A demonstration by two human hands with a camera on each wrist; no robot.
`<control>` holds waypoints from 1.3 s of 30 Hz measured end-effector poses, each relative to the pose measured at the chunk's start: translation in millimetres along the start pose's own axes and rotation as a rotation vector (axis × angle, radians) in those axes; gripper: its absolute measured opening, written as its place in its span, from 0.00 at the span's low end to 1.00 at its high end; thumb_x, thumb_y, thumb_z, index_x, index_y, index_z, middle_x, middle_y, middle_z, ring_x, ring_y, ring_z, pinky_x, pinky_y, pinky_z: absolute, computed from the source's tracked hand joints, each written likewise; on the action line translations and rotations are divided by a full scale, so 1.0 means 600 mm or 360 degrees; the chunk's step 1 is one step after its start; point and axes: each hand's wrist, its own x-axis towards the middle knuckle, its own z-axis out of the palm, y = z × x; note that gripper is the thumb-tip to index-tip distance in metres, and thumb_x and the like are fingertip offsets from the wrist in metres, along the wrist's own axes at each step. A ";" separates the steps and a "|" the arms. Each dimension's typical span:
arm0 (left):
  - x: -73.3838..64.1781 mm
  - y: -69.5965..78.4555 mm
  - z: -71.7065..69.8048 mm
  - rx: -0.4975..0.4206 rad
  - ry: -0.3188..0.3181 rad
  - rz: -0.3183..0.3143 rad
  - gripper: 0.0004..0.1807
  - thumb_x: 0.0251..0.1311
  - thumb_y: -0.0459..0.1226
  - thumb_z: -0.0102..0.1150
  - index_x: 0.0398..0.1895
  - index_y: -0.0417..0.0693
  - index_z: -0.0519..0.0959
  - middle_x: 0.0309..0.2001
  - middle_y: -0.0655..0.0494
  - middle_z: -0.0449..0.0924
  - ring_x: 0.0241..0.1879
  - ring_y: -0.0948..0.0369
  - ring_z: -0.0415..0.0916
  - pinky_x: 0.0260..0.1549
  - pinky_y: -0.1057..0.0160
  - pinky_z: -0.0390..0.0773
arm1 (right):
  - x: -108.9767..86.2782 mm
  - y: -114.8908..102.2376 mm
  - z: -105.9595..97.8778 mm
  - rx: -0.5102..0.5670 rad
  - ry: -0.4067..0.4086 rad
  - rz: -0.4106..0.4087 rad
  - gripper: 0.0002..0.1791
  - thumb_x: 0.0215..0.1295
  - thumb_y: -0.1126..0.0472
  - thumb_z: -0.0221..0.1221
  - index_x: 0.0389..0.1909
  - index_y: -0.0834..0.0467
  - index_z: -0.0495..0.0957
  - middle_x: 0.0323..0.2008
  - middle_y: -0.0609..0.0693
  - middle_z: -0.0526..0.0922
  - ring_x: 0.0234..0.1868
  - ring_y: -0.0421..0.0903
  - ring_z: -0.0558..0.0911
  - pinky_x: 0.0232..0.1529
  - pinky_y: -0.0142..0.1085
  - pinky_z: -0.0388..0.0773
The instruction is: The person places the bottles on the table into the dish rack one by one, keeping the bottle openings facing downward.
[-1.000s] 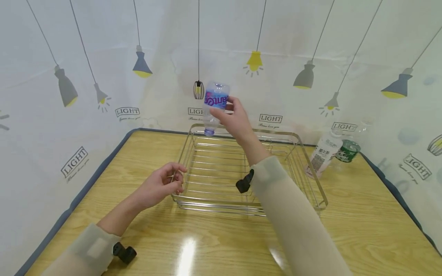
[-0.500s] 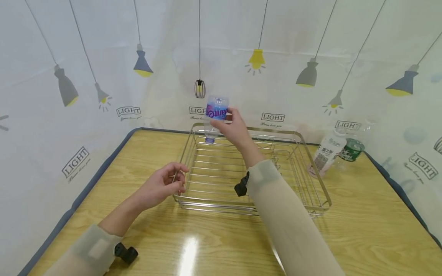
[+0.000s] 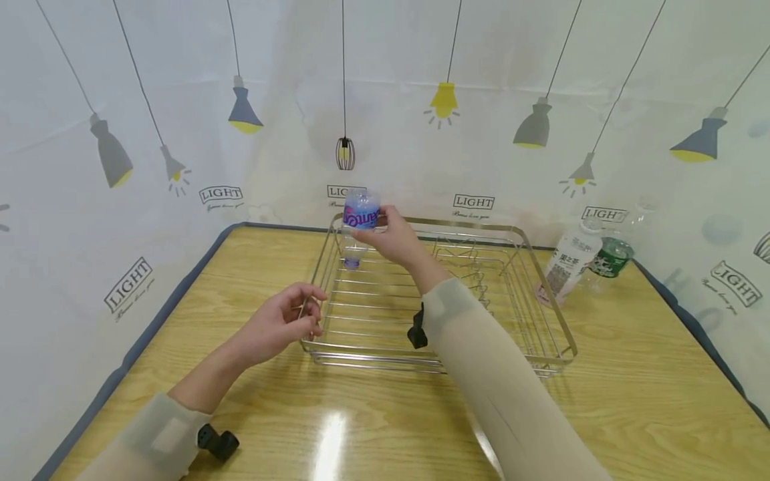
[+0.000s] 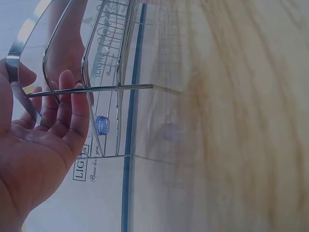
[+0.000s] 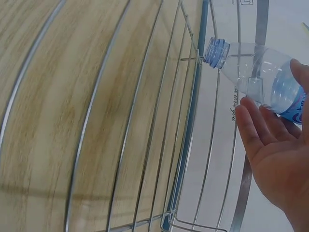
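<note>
Wall (image 3: 391,60): pale, hanging-lamp prints, across upper frame.
Table (image 3: 252,414): yellowish wood grain, lower frame.
Rack (image 3: 367,349): silver wire, on the table, mid-frame.
Sleeves (image 3: 511,394): mine, beige, in from the bottom edge.
Left hand (image 3: 277,327): left of centre, fingers curled round the rack's left rim.
Right hand (image 3: 394,237): about centre, gripping the blue-label bottle (image 3: 359,219).
White bottle (image 3: 571,260): right of frame, just beside the rack.
Green-label bottle (image 3: 612,257): clear, behind the white one, farther right.
Blue-label bottle: clear, upside down, blue neck end low, over the rack's back-left part; contact with wires, can't tell.
</note>
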 end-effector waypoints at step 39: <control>-0.002 -0.003 0.001 -0.0025 -0.0003 0.0034 0.21 0.74 0.26 0.52 0.67 0.39 0.71 0.46 0.46 0.75 0.45 0.57 0.83 0.50 0.60 0.91 | -0.001 0.015 0.008 -0.0083 -0.0244 0.0048 0.39 0.83 0.51 0.62 0.85 0.60 0.58 0.71 0.64 0.79 0.61 0.59 0.88 0.66 0.53 0.86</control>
